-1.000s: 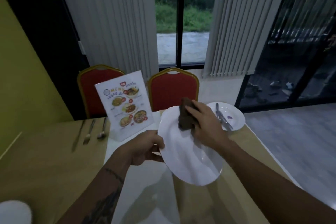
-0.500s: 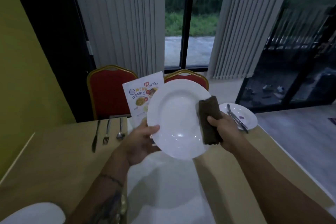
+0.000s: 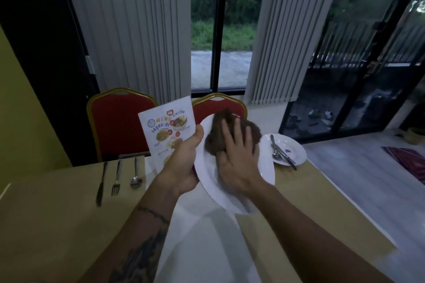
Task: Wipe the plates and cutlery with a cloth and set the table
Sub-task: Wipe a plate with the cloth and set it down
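At the far left of the bench (image 3: 53, 218) a knife (image 3: 100, 182), fork (image 3: 116, 177) and spoon (image 3: 136, 173) lie side by side, already laid out as one setting. Behind them stands the menu card (image 3: 165, 128), partly hidden by the left hand (image 3: 181, 163), which grasps the near-left rim of the plate (image 3: 210, 179) with the thumb hooked over the edge. The plate is held up off the bench. Half a second ago it stood upright and faced the camera; now it is tipped back, its face turned up and to the right.

The cloth (image 3: 232, 131) has moved too. It was pinched against the right rim and now sits bunched on the face of the plate. The right hand (image 3: 239, 163) lies flat on it, fingers spread and pressing, not curled round it. That suggests the rim pass is over and the face is being rubbed, so this plate is probably close to being set down.

Further right, a second plate (image 3: 296, 145) rests on the bench with loose cutlery (image 3: 281, 154) lying across it, apparently waiting its turn
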